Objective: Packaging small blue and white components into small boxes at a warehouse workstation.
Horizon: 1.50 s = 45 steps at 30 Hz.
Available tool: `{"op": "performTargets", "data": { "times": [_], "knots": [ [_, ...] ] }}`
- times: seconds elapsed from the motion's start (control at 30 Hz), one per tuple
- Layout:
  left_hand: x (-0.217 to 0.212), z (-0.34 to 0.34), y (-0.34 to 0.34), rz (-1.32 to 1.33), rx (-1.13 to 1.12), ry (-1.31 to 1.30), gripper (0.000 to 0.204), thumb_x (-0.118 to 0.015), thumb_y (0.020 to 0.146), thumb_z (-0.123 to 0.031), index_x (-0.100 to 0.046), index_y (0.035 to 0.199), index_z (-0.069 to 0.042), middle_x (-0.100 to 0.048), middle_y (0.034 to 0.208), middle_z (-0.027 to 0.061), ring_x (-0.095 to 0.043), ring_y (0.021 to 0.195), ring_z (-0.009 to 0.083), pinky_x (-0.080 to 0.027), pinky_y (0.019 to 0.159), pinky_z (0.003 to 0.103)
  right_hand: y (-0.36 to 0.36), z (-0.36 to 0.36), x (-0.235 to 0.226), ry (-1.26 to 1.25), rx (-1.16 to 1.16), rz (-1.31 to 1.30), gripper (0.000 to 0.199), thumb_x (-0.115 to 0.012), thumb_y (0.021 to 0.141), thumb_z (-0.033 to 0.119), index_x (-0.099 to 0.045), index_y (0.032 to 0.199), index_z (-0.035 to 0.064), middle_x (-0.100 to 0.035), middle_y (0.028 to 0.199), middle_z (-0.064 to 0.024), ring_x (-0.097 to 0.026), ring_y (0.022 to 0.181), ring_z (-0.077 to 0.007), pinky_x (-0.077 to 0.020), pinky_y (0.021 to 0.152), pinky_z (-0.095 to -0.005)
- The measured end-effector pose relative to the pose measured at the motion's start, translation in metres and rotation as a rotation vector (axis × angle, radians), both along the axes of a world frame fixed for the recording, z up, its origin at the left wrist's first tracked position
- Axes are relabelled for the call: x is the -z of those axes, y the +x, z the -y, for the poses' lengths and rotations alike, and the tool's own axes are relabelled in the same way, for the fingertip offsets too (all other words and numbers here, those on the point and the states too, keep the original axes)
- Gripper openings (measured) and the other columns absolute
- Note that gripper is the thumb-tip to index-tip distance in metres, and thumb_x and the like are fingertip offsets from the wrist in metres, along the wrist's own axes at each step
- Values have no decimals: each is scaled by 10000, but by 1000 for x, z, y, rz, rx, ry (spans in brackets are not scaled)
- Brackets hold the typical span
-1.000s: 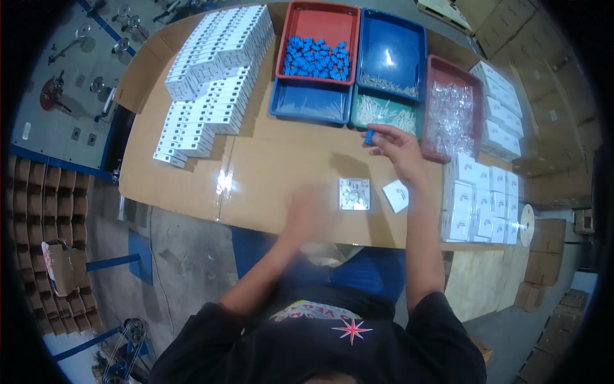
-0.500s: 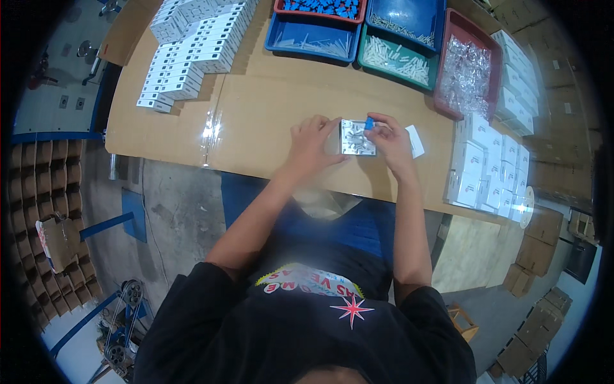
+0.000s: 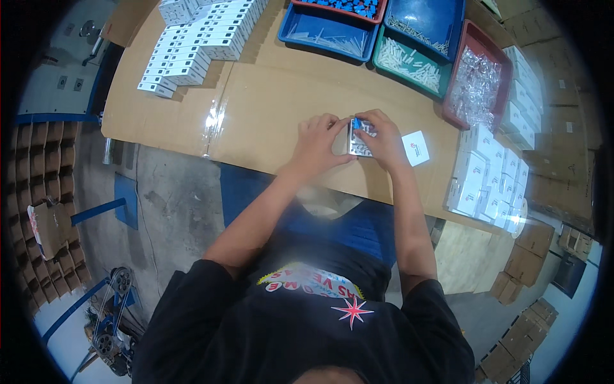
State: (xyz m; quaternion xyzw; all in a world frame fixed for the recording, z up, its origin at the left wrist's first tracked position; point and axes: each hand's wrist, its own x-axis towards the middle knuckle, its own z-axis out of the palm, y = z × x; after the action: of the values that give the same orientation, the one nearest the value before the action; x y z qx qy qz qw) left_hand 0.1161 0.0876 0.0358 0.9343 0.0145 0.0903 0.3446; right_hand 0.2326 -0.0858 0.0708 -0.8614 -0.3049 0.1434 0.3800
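Note:
A small square white box with grey metal-looking pieces in it lies on the cardboard-covered table between my hands. My left hand grips its left side, fingers at the far corner and thumb at the near one. Over the box, my right hand pinches a small blue piece near the far left corner. The right fingers cover part of the box, and the exact kind of the blue piece is too small to tell. A white square lid or card lies just right of my right hand.
At the back stand a red tray of blue pieces, a blue tray of clear sticks, a green tray of white plugs and a red tray of clear packets. White boxes are stacked at left and right.
My right hand has moved the blue piece from the box's far right corner to its far left corner. The left hand still holds the box. The whole view has shifted slightly.

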Motion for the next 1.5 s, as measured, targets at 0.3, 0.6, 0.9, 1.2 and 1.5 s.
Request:
{"op": "performTargets", "data": {
  "times": [0.3,0.6,0.9,1.2,1.5],
  "knots": [
    [5,-1,1,17,-5,9,875,-891,695,-493,-594,1470,-214,-569,1244,62,-518,1206,244,-328,1009,428,3,2,-2,-23,-44,23,314,-757,868,103,-735,1177,53,-707,1133,-133,-700,1013,-377,-553,885,-445],
    [1,-1,1,-21,-3,13,885,-891,699,-501,-577,1479,-221,-567,1257,64,-519,1204,252,-332,1012,434,-2,3,7,11,48,25,326,-826,813,115,-783,1135,89,-711,1111,-82,-647,1091,-308,-522,962,-418],
    [-3,1,0,8,-14,63,819,-876,733,-505,-592,1461,-259,-570,1239,40,-529,1175,236,-343,977,426,6,-6,-1,-238,116,4,308,-871,765,210,-827,1069,197,-683,1080,-80,-638,1127,-300,-507,970,-443],
    [-4,3,-1,48,18,108,586,-859,766,-471,-721,1301,-277,-591,1177,16,-552,1096,213,-346,949,425,7,-14,-4,-374,137,57,287,-848,771,222,-834,1058,230,-693,1106,-83,-639,1145,-310,-511,970,-475],
    [-10,7,-1,5,20,75,587,-868,751,-467,-737,1284,-259,-591,1168,20,-553,1116,218,-342,931,424,-4,-20,-3,-449,202,115,248,-829,788,203,-842,1033,239,-694,1125,-71,-639,1147,-290,-478,969,-495]
  ]
}}
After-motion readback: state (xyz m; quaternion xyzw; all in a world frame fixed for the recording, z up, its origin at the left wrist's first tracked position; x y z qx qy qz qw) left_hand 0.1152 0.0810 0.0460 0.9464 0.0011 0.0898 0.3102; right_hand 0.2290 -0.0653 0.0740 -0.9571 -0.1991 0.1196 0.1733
